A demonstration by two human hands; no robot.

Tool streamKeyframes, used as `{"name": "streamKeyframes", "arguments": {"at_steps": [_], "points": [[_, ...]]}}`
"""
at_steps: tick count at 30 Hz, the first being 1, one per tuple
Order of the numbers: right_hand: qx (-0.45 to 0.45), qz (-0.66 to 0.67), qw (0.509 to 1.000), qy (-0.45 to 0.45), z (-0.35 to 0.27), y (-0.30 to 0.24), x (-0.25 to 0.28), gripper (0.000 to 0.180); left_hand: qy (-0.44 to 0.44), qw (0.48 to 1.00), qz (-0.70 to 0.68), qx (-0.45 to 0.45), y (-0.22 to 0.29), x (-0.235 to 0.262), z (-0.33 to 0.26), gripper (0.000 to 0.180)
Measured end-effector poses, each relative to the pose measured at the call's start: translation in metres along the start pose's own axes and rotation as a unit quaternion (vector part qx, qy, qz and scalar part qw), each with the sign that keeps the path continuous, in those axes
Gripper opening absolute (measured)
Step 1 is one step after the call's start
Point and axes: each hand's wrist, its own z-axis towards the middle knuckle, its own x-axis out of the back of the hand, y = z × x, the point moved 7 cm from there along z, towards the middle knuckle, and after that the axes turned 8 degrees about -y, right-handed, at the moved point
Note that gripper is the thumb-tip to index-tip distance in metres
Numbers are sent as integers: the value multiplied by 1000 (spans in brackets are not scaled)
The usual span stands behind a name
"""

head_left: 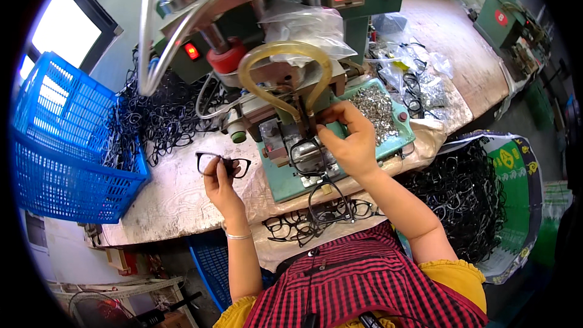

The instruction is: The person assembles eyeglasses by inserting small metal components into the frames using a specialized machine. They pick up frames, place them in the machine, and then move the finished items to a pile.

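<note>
Closest to the camera, a red-and-black checked apron covers the person's front. Beyond it stands a green machine on the worktable, with a blue basket to the left and a printed sack of dark frames to the right. The right forearm slants up and leftward from a bent elbow; the right hand reaches under the machine's head, fingers curled, thumb beside a second frame whose rims hang toward the table's near edge. Whether it grips that frame, I cannot tell. The left forearm rises nearly straight, a bracelet at its wrist; the left hand pinches a black eyeglass frame near the bridge.
</note>
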Motion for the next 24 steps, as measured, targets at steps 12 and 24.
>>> {"name": "streamKeyframes", "arguments": {"at_steps": [12, 24], "points": [[-112, 206, 972, -17, -11, -20, -18, 52, -228, 907, 86, -344, 171, -130, -6, 12], [5, -474, 880, -34, -20, 77, 100, 17, -453, 746, 287, -394, 122, -169, -73, 22]]}}
